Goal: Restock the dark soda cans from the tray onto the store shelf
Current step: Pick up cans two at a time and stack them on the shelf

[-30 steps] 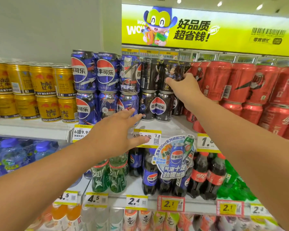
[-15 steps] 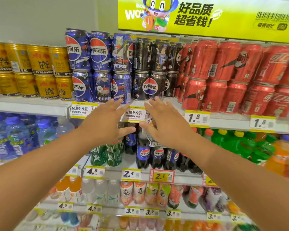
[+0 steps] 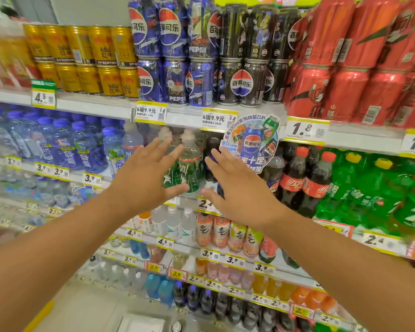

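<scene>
Both hands, left (image 3: 143, 182) and right (image 3: 243, 194), hang spread and empty below the shelf edge (image 3: 185, 121), where I see dark cans (image 3: 241, 83) stacked two high; tray unseen, remaining stock unknowable.

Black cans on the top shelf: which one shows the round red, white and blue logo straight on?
The black can in the bottom row, middle of the front three. Its logo faces forward in full; the neighbours show only slivers of theirs.

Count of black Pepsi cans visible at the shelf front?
6 black Pepsi cans: three on the bottom tier, three stacked on top, between blue and red cans. More may sit hidden behind.
</scene>
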Demonstrator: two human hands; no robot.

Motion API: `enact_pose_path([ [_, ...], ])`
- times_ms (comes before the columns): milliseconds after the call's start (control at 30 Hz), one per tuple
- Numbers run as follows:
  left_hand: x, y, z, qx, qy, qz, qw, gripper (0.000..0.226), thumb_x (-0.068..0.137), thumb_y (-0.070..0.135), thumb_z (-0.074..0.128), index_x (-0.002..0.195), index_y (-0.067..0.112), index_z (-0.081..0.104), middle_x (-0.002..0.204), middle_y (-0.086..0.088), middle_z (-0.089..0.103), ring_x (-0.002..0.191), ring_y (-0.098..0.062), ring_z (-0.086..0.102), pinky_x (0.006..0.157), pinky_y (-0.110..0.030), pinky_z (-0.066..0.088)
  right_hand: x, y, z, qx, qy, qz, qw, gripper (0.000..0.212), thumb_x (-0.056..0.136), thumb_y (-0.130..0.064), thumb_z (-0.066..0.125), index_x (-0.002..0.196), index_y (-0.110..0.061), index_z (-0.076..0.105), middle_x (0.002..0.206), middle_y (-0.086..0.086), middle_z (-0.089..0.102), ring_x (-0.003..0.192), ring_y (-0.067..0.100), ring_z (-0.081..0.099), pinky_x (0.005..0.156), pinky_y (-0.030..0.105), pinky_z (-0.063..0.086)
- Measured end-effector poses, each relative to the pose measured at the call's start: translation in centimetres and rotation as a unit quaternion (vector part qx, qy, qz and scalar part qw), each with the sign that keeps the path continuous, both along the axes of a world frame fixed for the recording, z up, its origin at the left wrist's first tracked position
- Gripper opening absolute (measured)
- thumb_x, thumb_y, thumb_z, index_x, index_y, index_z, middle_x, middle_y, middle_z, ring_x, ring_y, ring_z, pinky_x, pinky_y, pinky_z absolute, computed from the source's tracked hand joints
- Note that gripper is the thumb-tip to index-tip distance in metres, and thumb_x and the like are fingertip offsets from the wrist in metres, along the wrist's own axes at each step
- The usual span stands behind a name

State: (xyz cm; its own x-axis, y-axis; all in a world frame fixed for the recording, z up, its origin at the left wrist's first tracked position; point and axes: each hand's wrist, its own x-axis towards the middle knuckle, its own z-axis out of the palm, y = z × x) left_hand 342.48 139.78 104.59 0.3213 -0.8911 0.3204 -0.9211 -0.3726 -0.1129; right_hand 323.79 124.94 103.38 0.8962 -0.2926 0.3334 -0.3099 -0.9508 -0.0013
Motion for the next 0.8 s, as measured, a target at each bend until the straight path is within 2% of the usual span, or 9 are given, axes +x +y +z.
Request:
enact_pose_path([
  [267,6.3,6.4,-6.8,0.029,0.017,0.014,0.999,0.096,0.082,0.086,0.014,0.158,0.030,0.025,0.166,-0.007,0.020,0.153,-0.029,0.020,0.122,-0.050,0.022,7.5,4.1,-5.8,0.038,0.063,-0.002,0.997,0.076,0.100,-0.058,0.036,0.160,-0.019,0.011,0.168,0.001,0.002,0.154,0.021,-0.007,0.125,0.041,0.003],
  [300,7.6,7.4,-7.8,0.030,0.020,0.014,0.999,0.093,0.084,0.084,0.017,0.158,0.029,0.025,0.166,-0.007,0.021,0.153,-0.029,0.020,0.122,-0.050,0.022,8.8,4.9,-6.9,0.038,0.061,0.000,0.997,0.074,0.100,-0.057,0.037,0.159,-0.018,0.015,0.167,0.002,0.007,0.154,0.024,-0.003,0.125,0.043,0.006],
  [400,11.9,9.8,-10.6,0.041,0.037,0.010,0.998,0.088,0.087,0.079,0.028,0.157,0.027,0.028,0.165,-0.008,0.023,0.152,-0.030,0.023,0.120,-0.052,0.026,12.7,7.9,-9.6,0.043,0.021,0.022,0.999,0.071,0.095,-0.054,0.044,0.149,-0.009,0.044,0.158,0.014,0.035,0.150,0.032,0.024,0.120,0.048,0.024],
  [533,16.3,12.7,-15.1,0.053,0.062,-0.015,0.997,0.087,0.087,0.074,0.039,0.157,0.023,0.030,0.165,-0.008,0.026,0.152,-0.030,0.024,0.117,-0.054,0.030,17.4,11.5,-12.8,0.060,0.025,0.007,0.998,0.066,0.091,-0.047,0.052,0.146,-0.011,0.046,0.152,0.013,0.041,0.143,0.031,0.034,0.115,0.044,0.032],
  [633,18.9,14.4,-19.2,0.059,0.069,-0.010,0.996,0.087,0.086,0.073,0.042,0.157,0.024,0.032,0.165,-0.008,0.024,0.151,-0.030,0.025,0.118,-0.053,0.028,20.1,13.2,-16.9,0.064,0.025,0.015,0.998,0.068,0.092,-0.047,0.051,0.145,-0.005,0.048,0.153,0.016,0.041,0.142,0.032,0.036,0.116,0.044,0.028],
  [733,20.6,14.9,-23.4,0.061,0.086,-0.001,0.994,0.087,0.086,0.074,0.041,0.158,0.026,0.027,0.166,-0.007,0.021,0.152,-0.030,0.024,0.120,-0.052,0.026,22.1,13.6,-22.2,0.088,0.030,0.031,0.995,0.069,0.092,-0.050,0.045,0.145,-0.004,0.049,0.153,0.019,0.041,0.144,0.034,0.037,0.116,0.048,0.034],
  [800,21.4,15.0,-27.2,0.053,0.106,-0.001,0.993,0.086,0.086,0.072,0.044,0.158,0.028,0.026,0.167,-0.005,0.018,0.153,-0.026,0.019,0.120,-0.052,0.025,23.5,13.7,-26.2,0.100,0.063,0.025,0.993,0.076,0.094,-0.057,0.033,0.153,-0.009,0.036,0.162,0.014,0.027,0.152,0.029,0.020,0.119,0.049,0.027],
])
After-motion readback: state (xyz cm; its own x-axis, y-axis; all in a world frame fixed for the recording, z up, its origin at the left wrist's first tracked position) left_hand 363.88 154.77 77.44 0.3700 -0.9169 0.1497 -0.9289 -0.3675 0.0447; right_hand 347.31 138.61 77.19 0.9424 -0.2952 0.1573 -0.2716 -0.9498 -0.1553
